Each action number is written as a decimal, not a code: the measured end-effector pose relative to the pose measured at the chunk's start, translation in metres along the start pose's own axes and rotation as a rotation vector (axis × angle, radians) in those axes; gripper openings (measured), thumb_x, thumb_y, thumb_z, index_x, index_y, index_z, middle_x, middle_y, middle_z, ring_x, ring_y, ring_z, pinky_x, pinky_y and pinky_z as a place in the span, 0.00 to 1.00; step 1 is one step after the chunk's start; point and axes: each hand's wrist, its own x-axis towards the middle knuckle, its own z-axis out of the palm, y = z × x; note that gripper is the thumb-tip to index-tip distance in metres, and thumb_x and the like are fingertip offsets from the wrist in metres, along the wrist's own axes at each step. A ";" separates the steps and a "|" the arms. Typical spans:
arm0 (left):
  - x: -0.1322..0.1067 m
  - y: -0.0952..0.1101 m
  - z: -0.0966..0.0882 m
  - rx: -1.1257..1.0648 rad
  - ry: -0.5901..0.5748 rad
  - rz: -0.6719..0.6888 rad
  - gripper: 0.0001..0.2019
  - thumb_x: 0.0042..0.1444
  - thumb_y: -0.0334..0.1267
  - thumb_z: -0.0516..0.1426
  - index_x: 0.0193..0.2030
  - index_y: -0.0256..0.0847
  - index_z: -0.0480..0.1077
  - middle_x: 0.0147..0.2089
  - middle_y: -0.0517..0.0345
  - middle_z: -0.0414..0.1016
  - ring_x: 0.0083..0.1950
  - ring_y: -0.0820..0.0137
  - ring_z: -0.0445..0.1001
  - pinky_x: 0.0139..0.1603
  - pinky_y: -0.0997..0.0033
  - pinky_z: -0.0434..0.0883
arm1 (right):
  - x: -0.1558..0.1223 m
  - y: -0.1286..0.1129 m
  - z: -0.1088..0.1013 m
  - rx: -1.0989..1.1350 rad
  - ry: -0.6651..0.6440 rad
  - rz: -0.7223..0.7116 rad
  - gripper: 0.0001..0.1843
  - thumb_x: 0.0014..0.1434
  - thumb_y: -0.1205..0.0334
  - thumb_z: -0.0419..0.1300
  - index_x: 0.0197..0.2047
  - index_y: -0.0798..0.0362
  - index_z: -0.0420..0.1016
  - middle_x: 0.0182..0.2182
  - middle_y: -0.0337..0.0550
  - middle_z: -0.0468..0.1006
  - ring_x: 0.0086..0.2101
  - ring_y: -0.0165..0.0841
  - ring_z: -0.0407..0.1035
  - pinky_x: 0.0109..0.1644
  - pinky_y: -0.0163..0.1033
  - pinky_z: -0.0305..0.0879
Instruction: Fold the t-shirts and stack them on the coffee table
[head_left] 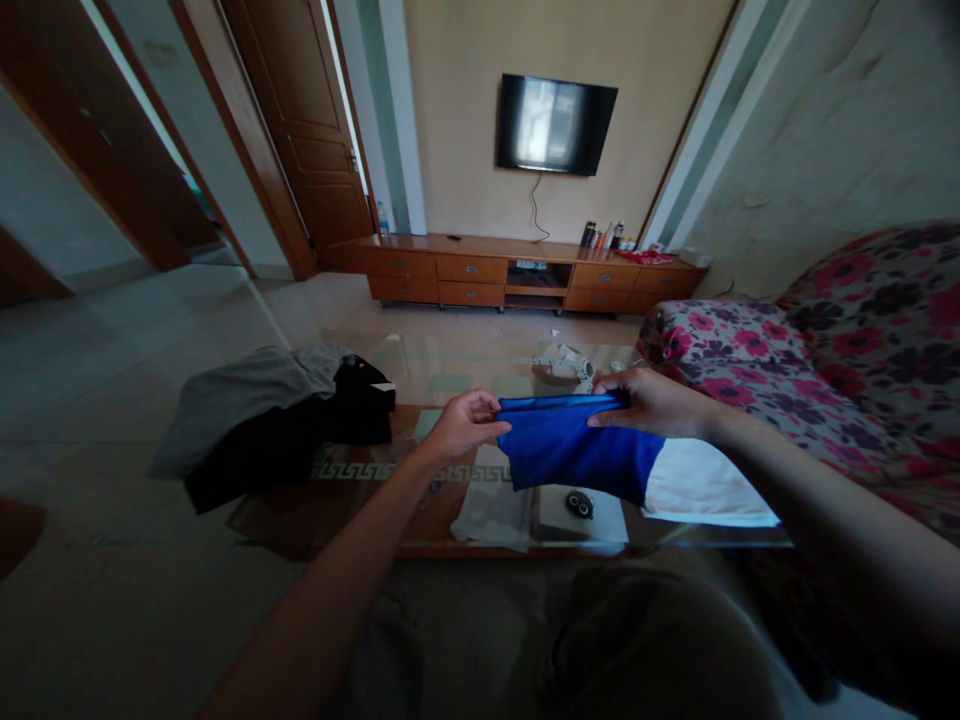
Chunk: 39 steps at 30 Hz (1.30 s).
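A blue and white garment [577,445] stretches between my two hands above the glass table; whether it is a shirt or something else I cannot tell. At its upper left corner, my left hand [466,425] pinches the blue cloth between thumb and fingers. My right hand [651,408] grips the top edge farther right, thumb in front and fingers behind. The white part [701,485] trails to the right under my right forearm, over the tabletop. On the left end of the table lies a heap of grey and black clothes [255,410].
The glass coffee table [667,537] has a dark round object with two pale rings [579,504] and white papers [491,515] near its front edge. Behind these is a crumpled clear plastic bag [561,362]. A flowered sofa [757,350] stands right; a wooden TV cabinet [472,270] lines the wall.
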 end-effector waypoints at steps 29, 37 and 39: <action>0.003 0.004 -0.001 0.124 0.235 0.173 0.16 0.50 0.45 0.68 0.33 0.40 0.67 0.31 0.62 0.72 0.32 0.75 0.71 0.36 0.75 0.67 | -0.001 0.011 0.004 0.004 -0.053 0.044 0.25 0.56 0.36 0.65 0.36 0.52 0.75 0.30 0.40 0.77 0.32 0.37 0.70 0.38 0.39 0.61; 0.006 0.006 -0.005 0.108 0.172 0.133 0.20 0.54 0.43 0.66 0.52 0.38 0.75 0.41 0.52 0.80 0.42 0.69 0.77 0.46 0.68 0.72 | 0.000 0.015 0.005 0.054 -0.050 0.031 0.24 0.60 0.37 0.61 0.38 0.52 0.75 0.33 0.42 0.78 0.35 0.39 0.72 0.41 0.41 0.64; 0.006 0.006 -0.006 0.139 0.189 0.151 0.15 0.54 0.42 0.66 0.46 0.38 0.77 0.43 0.51 0.80 0.44 0.67 0.77 0.48 0.67 0.72 | 0.000 0.015 0.005 0.056 -0.032 0.026 0.25 0.61 0.37 0.61 0.38 0.53 0.75 0.34 0.43 0.78 0.36 0.39 0.72 0.41 0.41 0.64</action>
